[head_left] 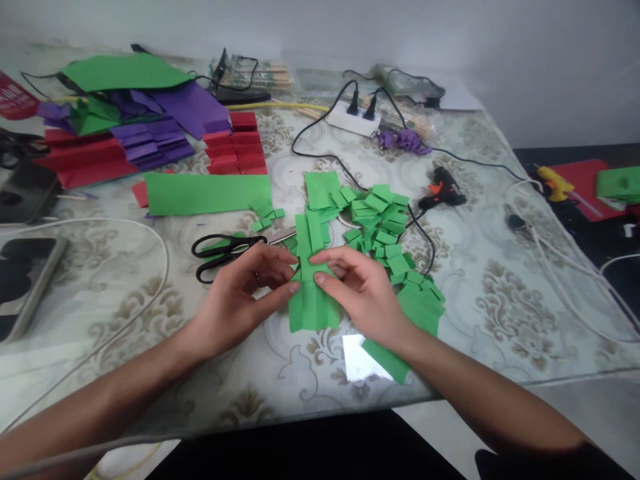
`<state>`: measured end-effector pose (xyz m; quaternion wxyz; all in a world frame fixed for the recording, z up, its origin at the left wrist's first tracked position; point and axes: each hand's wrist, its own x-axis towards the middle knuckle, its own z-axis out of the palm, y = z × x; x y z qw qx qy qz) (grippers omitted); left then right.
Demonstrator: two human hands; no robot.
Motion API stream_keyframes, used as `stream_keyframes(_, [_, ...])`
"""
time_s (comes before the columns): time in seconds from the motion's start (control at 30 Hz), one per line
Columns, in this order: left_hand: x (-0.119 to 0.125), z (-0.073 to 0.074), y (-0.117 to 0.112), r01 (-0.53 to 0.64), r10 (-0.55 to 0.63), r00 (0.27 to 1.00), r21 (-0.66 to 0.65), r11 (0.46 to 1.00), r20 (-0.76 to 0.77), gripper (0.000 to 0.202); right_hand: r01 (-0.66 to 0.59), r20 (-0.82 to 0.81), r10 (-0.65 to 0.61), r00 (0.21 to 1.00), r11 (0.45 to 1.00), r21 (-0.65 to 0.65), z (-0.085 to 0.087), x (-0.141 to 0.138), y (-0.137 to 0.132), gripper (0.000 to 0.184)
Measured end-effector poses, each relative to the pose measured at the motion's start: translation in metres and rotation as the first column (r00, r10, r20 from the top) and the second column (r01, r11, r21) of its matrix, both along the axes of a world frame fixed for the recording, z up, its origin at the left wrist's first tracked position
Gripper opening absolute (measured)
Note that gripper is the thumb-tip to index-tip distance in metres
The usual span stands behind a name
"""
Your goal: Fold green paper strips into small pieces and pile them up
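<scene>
A creased green paper strip is held upright over the table between my two hands. My left hand pinches its left edge with thumb and fingertips. On the right edge, the thumb and fingers of my right hand close over the paper's folds. Black-handled scissors lie behind my left hand, their blades pointing right and partly hidden by the strip. Beyond my right hand is a loose heap of small folded green paper pieces. Larger green paper lies under and beside my right wrist.
A long green strip lies behind the scissors, near folded red paper and purple paper. A white power strip with black cables sits at the back. A black glue gun rests at right, a phone at left.
</scene>
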<state>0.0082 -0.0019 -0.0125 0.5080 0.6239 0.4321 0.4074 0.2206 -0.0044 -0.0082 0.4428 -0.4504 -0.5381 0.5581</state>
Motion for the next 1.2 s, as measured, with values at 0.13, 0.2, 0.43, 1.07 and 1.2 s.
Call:
stream_keyframes(0.13, [-0.001,-0.001,-0.001,0.027,-0.026,0.999,0.035,0.999,-0.038,0.017,-0.021,0.019,0.02,1.0,0.999,0.032,-0.002,0.0,0.0,0.022])
stream_keyframes(0.2, [-0.002,-0.001,-0.001,0.041,-0.038,0.998,0.047,0.998,-0.059,0.018,-0.036,0.018,0.036,0.999,0.998,0.048,-0.004,0.0,0.0,0.026])
stream_keyframes(0.43, [-0.002,0.003,-0.004,0.047,-0.037,0.993,0.085,0.995,-0.113,0.02,0.031,0.189,-0.087,0.978,0.958,0.284,-0.01,0.003,-0.001,0.014])
stream_keyframes(1.07, [0.001,0.011,-0.012,0.016,0.086,0.963,0.37,0.929,-0.257,0.013,-0.063,0.226,-0.131,0.965,0.724,0.687,-0.005,0.001,-0.006,0.021])
stream_keyframes(1.2, [-0.001,0.011,-0.012,0.013,0.092,0.966,0.4,0.916,-0.241,0.013,-0.062,0.213,-0.131,0.968,0.7,0.711,-0.004,0.0,-0.005,0.022])
